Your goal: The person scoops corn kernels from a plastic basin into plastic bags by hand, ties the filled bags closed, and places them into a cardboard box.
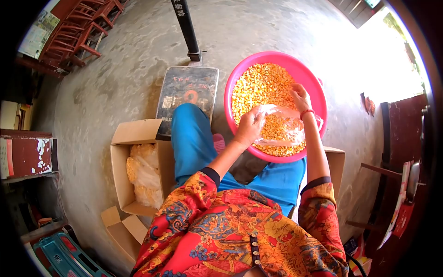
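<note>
A pink plastic basin [229, 92] full of yellow-orange corn kernels [260, 85] stands in front of my knees. My left hand [249, 125] pinches the edge of a clear plastic bag [286, 112], which spreads over the front part of the basin. Corn shows through and under the bag; how much is inside it I cannot tell. Over the right side of the kernels is my right hand [301, 98], its fingers curled together and pointing down. What those fingers hold, if anything, is hidden. The bag reaches to just beside my right wrist.
An open cardboard box [121, 173] with filled clear bags [144, 173] stands left of my leg. Beyond my left knee is a platform scale [194, 87] with a black post [185, 27]. Another cardboard box [334, 168] is partly hidden at right. Red chairs [76, 34] stand far left.
</note>
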Demonstrator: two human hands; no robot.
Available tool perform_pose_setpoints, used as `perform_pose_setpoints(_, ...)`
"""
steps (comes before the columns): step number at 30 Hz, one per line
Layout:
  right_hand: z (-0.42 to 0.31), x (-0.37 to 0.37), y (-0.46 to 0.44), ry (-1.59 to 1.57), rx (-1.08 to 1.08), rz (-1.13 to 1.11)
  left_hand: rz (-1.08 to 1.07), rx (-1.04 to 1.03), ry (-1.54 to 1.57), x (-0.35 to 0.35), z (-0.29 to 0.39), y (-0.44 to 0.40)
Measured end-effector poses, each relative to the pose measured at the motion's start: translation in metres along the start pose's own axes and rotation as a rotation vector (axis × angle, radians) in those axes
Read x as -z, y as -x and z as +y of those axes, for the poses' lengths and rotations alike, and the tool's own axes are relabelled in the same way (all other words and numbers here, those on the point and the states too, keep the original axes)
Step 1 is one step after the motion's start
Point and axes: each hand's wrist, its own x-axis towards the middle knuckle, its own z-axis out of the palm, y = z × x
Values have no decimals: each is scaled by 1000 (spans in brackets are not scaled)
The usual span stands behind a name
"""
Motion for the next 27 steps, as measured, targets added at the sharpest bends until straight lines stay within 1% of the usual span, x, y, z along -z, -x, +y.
perform_pose_setpoints(1, 12, -4, -7, 250, 43, 121, 7, -1, -1, 1, -3, 0)
perform_pose_setpoints(2, 7, -7, -6, 250, 46, 116, 13, -55, -57, 1, -3, 0)
perform_pose_setpoints(3, 2, -9, -4, 360, 10, 141, 17, -109, -112, 1, -4, 0)
perform_pose_setpoints(4, -2, -13, -3, 469, -27, 167, -5, -40, -123, 2, -5, -1)
perform_pose_setpoints(7, -26, -30, -2, 515, -35, 154, -13, -81, -108, 1, -18, -2)
perform_pose_setpoints(8, -25, -39, -4, 549, 37, 153, -17, -77, -108, 1, -18, -2)
perform_pose_setpoints(11, -60, -59, 3, 514, 90, 50, 17, -43, -99, -1, -13, -2)
perform_pose_setpoints(13, -72, -72, 7, 517, 157, -37, -22, 53, -95, 1, -6, -2)
perform_pose_setpoints(14, -70, -79, 8, 510, 238, -78, -21, 52, -96, 1, -6, -2)
perform_pose_setpoints(15, -67, -85, 10, 520, 280, -120, -6, 5, -110, 1, -7, -2)
perform_pose_setpoints(16, -65, -88, 10, 507, 302, -184, 9, -42, -124, 1, -7, -2)
perform_pose_setpoints(17, -62, -91, 9, 495, 325, -248, 11, -44, -123, 1, -4, -1)
perform_pose_setpoints(18, -53, -94, 4, 497, 327, -249, 9, -20, -103, 0, 0, -1)
perform_pose_setpoints(20, -48, -96, 0, 278, 228, -271, 8, 4, -82, 1, 2, 1)
perform_pose_setpoints(21, -52, -91, 1, 280, 228, -271, 7, -20, -130, 2, 1, 0)
perform_pose_setpoints(23, -67, -75, 6, -533, -380, -348, 6, -46, -178, 2, -5, -1)
perform_pose_setpoints(24, -70, -66, 5, -799, -488, -404, 17, -66, -166, 1, -9, -2)
perform_pose_setpoints(25, -59, -58, 0, -1100, -466, -564, 27, -85, -154, 1, -13, -3)
perform_pose_setpoints(27, -85, -49, 14, -1204, -423, -470, 52, -93, -120, 0, -5, -1)
